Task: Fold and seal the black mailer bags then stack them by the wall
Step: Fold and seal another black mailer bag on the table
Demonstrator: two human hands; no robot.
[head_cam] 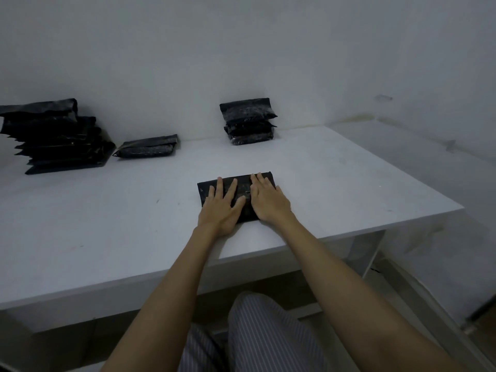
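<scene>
Unfolded pile (56, 138) at ten o'clock, lone bag (147, 148) beside it. Mid-table: folded mailer bag (226, 187), long axis nine-to-three, under left hand (221, 205) and right hand (268, 200), fingers straight, pressing. Sealed stack (248, 120) at twelve against white wall (241, 49). White table (107, 224).

We sit at a plain white rectangular tabletop (335, 167), smooth and matte, pushed up against a bare white plastered wall (241, 44). A white panel leg (367, 253) holds up its right end. A second pale wall (442, 76) closes the room on the right, meeting a dim greyish floor (418, 269). The light is low, cool and even.
</scene>
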